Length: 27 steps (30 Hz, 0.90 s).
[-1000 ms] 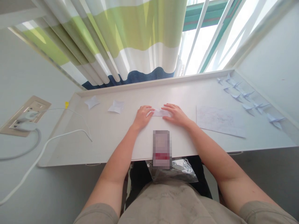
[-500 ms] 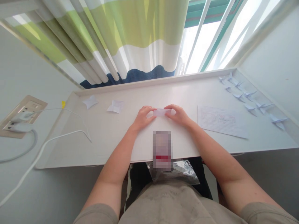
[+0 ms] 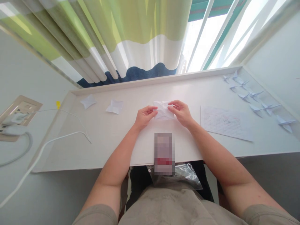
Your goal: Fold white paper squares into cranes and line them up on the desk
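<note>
A small creased white paper (image 3: 163, 110) is held just above the white table (image 3: 112, 134), between both hands. My left hand (image 3: 143, 116) pinches its left edge with thumb and fingers. On the other side, my right hand (image 3: 181, 112) pinches the right edge. The paper is unfolded into a wider sheet with visible fold lines. Both forearms reach in from the near edge of the table.
Two folded white paper pieces (image 3: 114, 107) lie at the far left of the table. A printed sheet (image 3: 225, 123) lies to the right, and several paper cranes (image 3: 255, 99) line the right edge. A white cable (image 3: 58, 137) crosses the left side. A striped curtain (image 3: 131, 37) hangs behind.
The paper was pressed flat as a narrow strip under both hands. Both hands have since lifted it and opened it into a wider sheet.
</note>
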Each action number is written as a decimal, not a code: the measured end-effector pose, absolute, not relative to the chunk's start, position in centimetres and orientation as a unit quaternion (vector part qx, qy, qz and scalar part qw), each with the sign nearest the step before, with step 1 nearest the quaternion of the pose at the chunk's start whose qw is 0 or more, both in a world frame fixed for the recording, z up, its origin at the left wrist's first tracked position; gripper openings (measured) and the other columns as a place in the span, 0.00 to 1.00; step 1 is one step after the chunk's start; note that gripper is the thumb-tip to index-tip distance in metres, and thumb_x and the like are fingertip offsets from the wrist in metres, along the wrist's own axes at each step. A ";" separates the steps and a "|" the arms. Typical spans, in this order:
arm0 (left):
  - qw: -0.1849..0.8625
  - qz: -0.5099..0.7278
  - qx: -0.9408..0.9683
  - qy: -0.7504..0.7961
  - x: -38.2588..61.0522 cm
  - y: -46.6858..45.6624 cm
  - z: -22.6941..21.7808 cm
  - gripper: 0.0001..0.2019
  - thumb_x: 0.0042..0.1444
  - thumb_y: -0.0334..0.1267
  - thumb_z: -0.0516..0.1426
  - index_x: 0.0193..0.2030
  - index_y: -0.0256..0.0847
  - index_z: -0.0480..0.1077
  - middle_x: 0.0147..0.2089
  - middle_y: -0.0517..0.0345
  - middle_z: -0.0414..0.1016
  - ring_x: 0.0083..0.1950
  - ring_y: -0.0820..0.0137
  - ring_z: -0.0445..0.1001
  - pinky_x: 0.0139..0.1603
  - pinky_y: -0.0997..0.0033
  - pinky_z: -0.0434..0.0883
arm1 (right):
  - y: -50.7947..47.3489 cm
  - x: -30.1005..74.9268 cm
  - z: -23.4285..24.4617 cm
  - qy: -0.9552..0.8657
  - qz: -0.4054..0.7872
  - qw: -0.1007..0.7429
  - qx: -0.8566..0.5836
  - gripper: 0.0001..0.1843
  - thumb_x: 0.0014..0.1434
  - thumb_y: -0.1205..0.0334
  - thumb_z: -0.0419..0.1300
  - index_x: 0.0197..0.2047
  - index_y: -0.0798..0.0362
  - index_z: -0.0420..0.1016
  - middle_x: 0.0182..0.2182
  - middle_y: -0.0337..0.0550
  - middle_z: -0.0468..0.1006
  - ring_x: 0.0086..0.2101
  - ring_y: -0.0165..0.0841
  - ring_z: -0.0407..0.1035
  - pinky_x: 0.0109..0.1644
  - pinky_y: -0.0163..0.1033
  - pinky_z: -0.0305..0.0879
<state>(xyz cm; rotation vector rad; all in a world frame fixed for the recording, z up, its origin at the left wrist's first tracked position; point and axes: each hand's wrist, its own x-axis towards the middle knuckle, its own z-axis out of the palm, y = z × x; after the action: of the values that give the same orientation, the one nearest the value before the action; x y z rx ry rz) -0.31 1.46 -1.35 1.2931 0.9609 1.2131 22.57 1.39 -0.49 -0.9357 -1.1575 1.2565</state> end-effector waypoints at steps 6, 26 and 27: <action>0.578 0.537 0.480 0.383 -0.4 1.6 -1.1 0.27 0.42 0.52 0.83 0.46 0.43 0.87 0.44 0.53 0.89 0.46 0.64 0.85 0.53 0.60 0.81 | 1.3 22.4 -0.6 -0.508 0.586 0.519 -0.360 0.27 0.47 0.41 0.86 0.43 0.46 0.89 0.41 0.44 0.90 0.40 0.39 0.82 0.46 0.47 0.80; 0.586 0.513 0.475 0.411 0.6 1.3 -1.7 0.24 0.47 0.58 0.81 0.43 0.44 0.87 0.35 0.58 0.86 0.36 0.69 0.81 0.41 0.67 0.78 | 1.8 21.1 -1.9 -0.572 0.503 0.492 -0.421 0.27 0.53 0.33 0.80 0.41 0.46 0.86 0.36 0.42 0.84 0.39 0.42 0.80 0.48 0.51 0.80; 0.587 0.508 0.477 0.412 0.5 1.3 -1.7 0.24 0.48 0.57 0.80 0.43 0.43 0.87 0.35 0.59 0.85 0.36 0.69 0.81 0.41 0.68 0.77 | 1.8 21.2 -1.9 -0.593 0.467 0.489 -0.437 0.25 0.55 0.34 0.79 0.40 0.46 0.85 0.39 0.43 0.84 0.44 0.44 0.80 0.52 0.53 0.80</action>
<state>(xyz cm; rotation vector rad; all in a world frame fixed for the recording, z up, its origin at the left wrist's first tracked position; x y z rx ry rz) 0.55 1.33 -1.70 1.1105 0.9610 1.1835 21.15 1.82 -1.89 -1.0610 -1.4422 1.1355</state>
